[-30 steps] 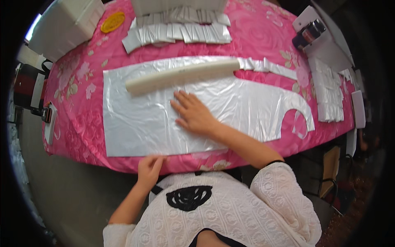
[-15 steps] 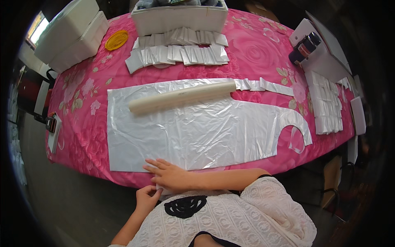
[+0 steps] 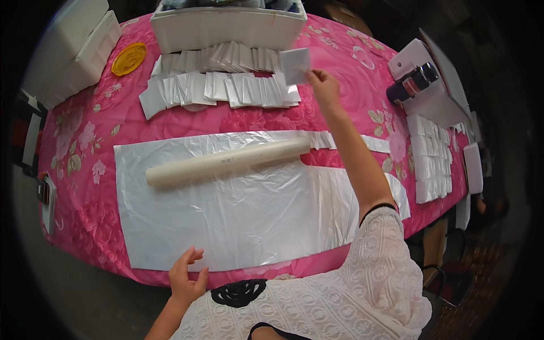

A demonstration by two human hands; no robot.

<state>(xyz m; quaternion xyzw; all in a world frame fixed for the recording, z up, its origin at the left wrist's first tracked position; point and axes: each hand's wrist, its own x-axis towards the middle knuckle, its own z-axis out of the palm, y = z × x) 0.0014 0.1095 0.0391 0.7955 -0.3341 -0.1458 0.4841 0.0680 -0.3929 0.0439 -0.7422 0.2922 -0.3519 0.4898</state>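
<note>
Right hand (image 3: 325, 89) pinching white packet (image 3: 295, 66) near packet rows (image 3: 218, 86); left hand (image 3: 186, 276) half-curled by plastic sheet (image 3: 232, 218).

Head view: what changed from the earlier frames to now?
The right hand went from the near table edge, beside the left hand, out to the far side; it now holds a white square packet near the right end of the packet rows. The left hand is open, fingers over the sheet's near edge. Unchanged: plastic sheet spread out, roll lying on it.

white patterned top (image 3: 328, 300) with a black openwork motif (image 3: 238, 293)
</note>
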